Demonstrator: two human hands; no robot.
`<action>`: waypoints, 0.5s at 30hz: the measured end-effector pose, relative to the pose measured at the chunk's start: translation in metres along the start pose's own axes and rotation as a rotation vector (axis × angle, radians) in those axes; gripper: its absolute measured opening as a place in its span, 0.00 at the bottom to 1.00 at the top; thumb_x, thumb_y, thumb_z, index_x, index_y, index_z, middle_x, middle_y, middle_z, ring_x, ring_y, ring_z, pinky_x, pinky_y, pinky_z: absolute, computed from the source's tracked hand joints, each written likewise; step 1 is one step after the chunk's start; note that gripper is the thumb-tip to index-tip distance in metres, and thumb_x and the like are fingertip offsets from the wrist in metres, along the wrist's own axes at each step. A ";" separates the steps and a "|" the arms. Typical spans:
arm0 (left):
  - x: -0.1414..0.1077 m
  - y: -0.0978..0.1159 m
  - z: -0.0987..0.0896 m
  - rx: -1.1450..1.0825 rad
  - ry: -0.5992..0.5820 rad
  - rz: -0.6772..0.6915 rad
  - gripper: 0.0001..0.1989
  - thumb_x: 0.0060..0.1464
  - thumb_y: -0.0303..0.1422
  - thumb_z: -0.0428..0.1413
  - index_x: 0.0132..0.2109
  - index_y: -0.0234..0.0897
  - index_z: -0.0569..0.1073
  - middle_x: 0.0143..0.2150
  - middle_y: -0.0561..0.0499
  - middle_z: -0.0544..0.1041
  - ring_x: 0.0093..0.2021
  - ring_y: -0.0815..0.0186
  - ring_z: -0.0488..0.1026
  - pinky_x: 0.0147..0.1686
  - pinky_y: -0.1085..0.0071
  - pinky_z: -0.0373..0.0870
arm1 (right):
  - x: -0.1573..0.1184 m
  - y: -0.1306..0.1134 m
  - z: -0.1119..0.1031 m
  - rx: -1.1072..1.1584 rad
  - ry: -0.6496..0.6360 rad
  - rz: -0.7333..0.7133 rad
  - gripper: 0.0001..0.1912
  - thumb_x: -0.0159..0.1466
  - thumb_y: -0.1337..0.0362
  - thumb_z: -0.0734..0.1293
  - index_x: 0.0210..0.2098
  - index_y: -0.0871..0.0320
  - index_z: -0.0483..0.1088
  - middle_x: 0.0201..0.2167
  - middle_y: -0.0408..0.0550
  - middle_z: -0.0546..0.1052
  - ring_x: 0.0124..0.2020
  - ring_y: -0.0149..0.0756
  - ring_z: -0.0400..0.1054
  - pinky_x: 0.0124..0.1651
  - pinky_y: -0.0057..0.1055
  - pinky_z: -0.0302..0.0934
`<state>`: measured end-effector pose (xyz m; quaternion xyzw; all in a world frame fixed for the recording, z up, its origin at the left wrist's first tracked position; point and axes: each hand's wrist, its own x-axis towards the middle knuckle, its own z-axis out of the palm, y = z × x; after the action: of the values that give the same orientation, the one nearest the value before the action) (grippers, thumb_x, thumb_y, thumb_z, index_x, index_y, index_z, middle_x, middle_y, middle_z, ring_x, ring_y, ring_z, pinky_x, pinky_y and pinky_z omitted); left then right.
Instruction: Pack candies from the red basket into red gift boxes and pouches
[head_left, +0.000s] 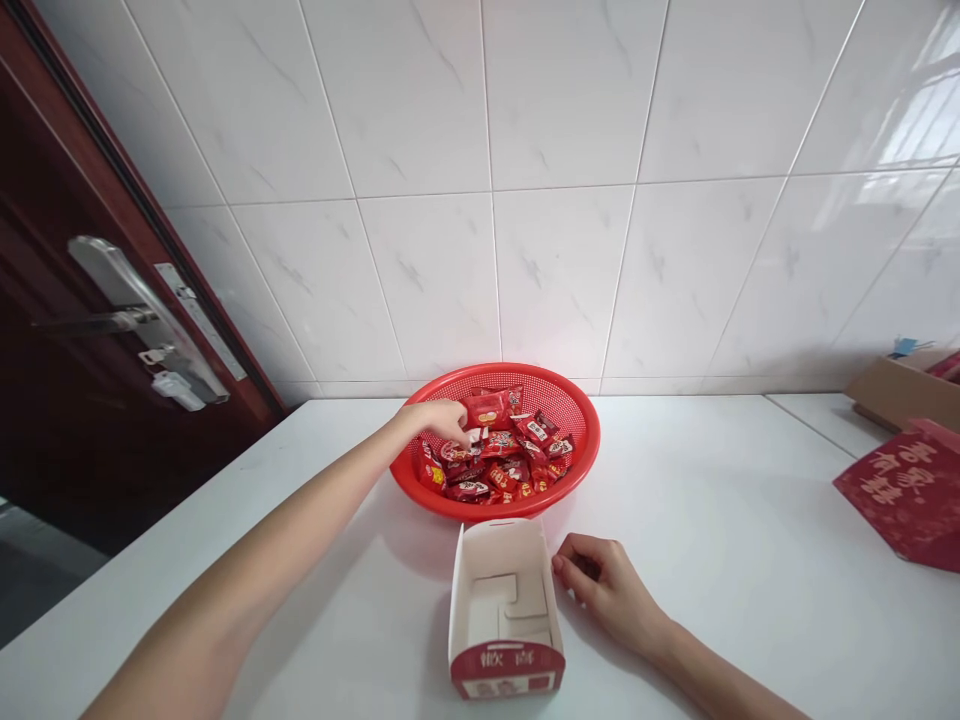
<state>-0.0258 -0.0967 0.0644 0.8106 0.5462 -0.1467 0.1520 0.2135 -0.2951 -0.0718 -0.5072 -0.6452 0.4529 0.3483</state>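
The left hand point(442, 420) reaches into the red basket point(577, 440), fingers curled down among the red-wrapped sweets point(499, 455) on its left side; they look closed on a wrapper, though whether one is truly pinched I cannot tell. Just in front of the basket stands an open white box point(504, 610), bare inside, red band at its near end. The right hand point(604, 585) rests loosely curled against the box's right wall, holding nothing. This looks like the picking stage: a sweet needs lifting clear of the basket rim and carrying to the box in front of it
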 end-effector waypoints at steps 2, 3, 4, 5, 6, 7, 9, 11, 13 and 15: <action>-0.002 0.001 0.004 0.042 -0.065 -0.030 0.16 0.33 0.43 0.69 0.27 0.38 0.75 0.29 0.48 0.80 0.36 0.53 0.78 0.29 0.70 0.68 | 0.000 0.000 0.000 -0.001 -0.001 -0.001 0.18 0.64 0.50 0.60 0.25 0.56 0.62 0.22 0.41 0.63 0.26 0.32 0.54 0.30 0.32 0.49; -0.003 0.002 0.006 0.055 -0.095 -0.040 0.17 0.31 0.43 0.70 0.25 0.38 0.74 0.27 0.49 0.79 0.34 0.54 0.78 0.29 0.70 0.67 | 0.000 0.000 0.001 -0.001 -0.003 -0.004 0.18 0.64 0.51 0.60 0.25 0.56 0.62 0.22 0.41 0.63 0.26 0.32 0.53 0.30 0.32 0.49; -0.004 0.002 0.008 0.069 -0.119 -0.048 0.18 0.28 0.42 0.71 0.25 0.39 0.74 0.27 0.49 0.79 0.33 0.55 0.77 0.28 0.70 0.67 | 0.000 0.000 0.001 -0.002 -0.005 -0.007 0.18 0.64 0.51 0.60 0.24 0.56 0.62 0.21 0.41 0.62 0.26 0.32 0.53 0.30 0.32 0.48; -0.005 0.003 0.011 0.079 -0.134 -0.049 0.19 0.27 0.43 0.72 0.26 0.39 0.75 0.28 0.49 0.80 0.34 0.55 0.77 0.29 0.70 0.68 | 0.000 -0.001 0.001 -0.003 -0.008 -0.010 0.17 0.64 0.51 0.60 0.25 0.56 0.62 0.21 0.40 0.62 0.26 0.32 0.53 0.30 0.32 0.48; -0.005 0.004 0.013 0.081 -0.143 -0.042 0.21 0.27 0.44 0.72 0.29 0.39 0.76 0.31 0.49 0.81 0.35 0.55 0.78 0.30 0.70 0.69 | 0.000 -0.001 0.001 -0.003 -0.010 -0.011 0.17 0.64 0.51 0.59 0.25 0.56 0.62 0.21 0.40 0.62 0.26 0.32 0.53 0.30 0.32 0.48; -0.005 0.005 0.015 0.076 -0.147 -0.032 0.23 0.28 0.46 0.72 0.32 0.39 0.77 0.35 0.48 0.82 0.36 0.55 0.78 0.31 0.70 0.70 | 0.000 -0.001 0.000 -0.003 -0.011 -0.011 0.17 0.64 0.51 0.59 0.25 0.56 0.62 0.21 0.40 0.62 0.26 0.32 0.54 0.30 0.31 0.48; -0.005 0.007 0.018 0.062 -0.131 0.002 0.27 0.30 0.49 0.71 0.37 0.40 0.78 0.40 0.46 0.83 0.39 0.54 0.78 0.33 0.70 0.71 | 0.000 -0.002 0.000 -0.004 -0.013 -0.011 0.18 0.64 0.51 0.59 0.25 0.56 0.62 0.22 0.40 0.62 0.26 0.32 0.54 0.30 0.31 0.48; -0.004 0.007 0.022 0.059 -0.068 0.023 0.25 0.31 0.47 0.71 0.36 0.39 0.77 0.39 0.45 0.82 0.39 0.53 0.78 0.34 0.68 0.71 | 0.000 -0.002 0.000 -0.007 -0.015 -0.015 0.18 0.64 0.51 0.59 0.25 0.56 0.61 0.21 0.40 0.62 0.26 0.31 0.53 0.30 0.31 0.48; -0.003 0.007 0.025 0.061 0.006 0.029 0.18 0.32 0.41 0.70 0.30 0.38 0.74 0.34 0.44 0.81 0.37 0.51 0.77 0.32 0.66 0.69 | -0.001 -0.002 0.000 -0.015 -0.016 -0.021 0.18 0.64 0.51 0.59 0.25 0.55 0.61 0.21 0.40 0.61 0.26 0.31 0.53 0.30 0.31 0.48; -0.002 0.006 0.027 0.028 0.059 0.042 0.13 0.37 0.38 0.66 0.26 0.38 0.70 0.31 0.45 0.79 0.34 0.53 0.76 0.31 0.66 0.68 | -0.001 -0.002 0.000 -0.017 -0.015 -0.025 0.18 0.64 0.51 0.59 0.25 0.55 0.61 0.21 0.40 0.62 0.26 0.31 0.53 0.30 0.31 0.48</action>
<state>-0.0233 -0.1117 0.0416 0.8278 0.5314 -0.1272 0.1274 0.2132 -0.2959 -0.0703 -0.4986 -0.6579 0.4469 0.3448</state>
